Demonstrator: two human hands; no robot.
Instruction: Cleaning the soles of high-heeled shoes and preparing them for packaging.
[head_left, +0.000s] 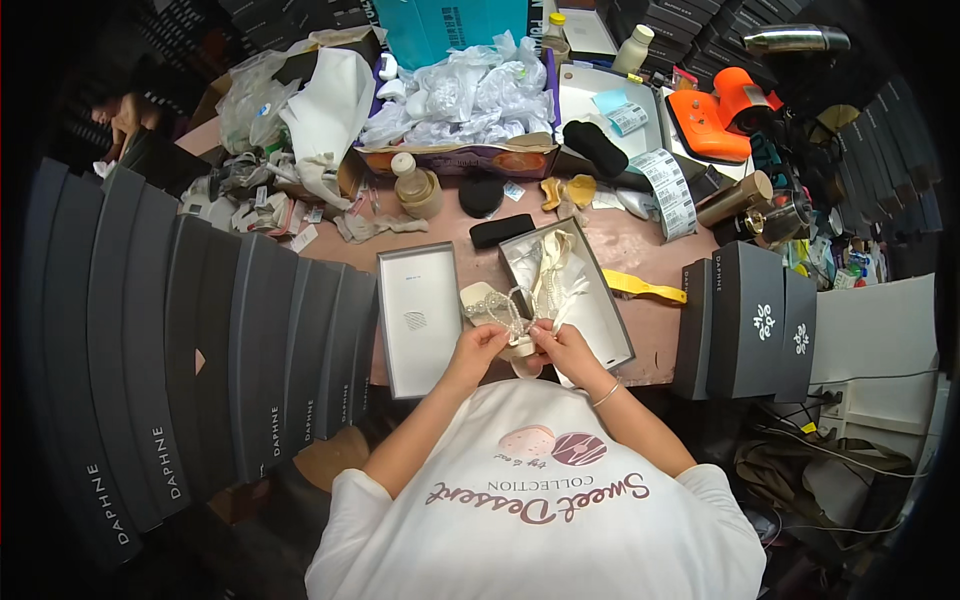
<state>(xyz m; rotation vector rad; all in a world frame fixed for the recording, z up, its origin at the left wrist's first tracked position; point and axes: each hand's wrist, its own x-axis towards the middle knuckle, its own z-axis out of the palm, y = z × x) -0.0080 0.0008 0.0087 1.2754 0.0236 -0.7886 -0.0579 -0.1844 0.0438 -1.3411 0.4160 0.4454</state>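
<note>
My left hand [480,347] and my right hand [563,348] are closed close together on a pale sandal [487,301] with a strap of clear beads or pearls. Their fingertips pinch the strap near one end of the sole. Just beyond my right hand, a grey shoe box [621,338] stands open at a tilt. Inside it lie white tissue and a second beaded strap or sandal [545,290], partly covered. To the left of my hands the box lid [414,350] rests with its white inside up. The exact grip of the fingers is small in view.
Dark shoe boxes [205,340] stand in a row at my left, and several more [745,320] at my right. Beyond are a bottle [415,187], black brushes [500,232], a yellow strip [643,287], a label roll [668,195], an orange dispenser [708,125] and a carton [455,161] of crumpled tissue.
</note>
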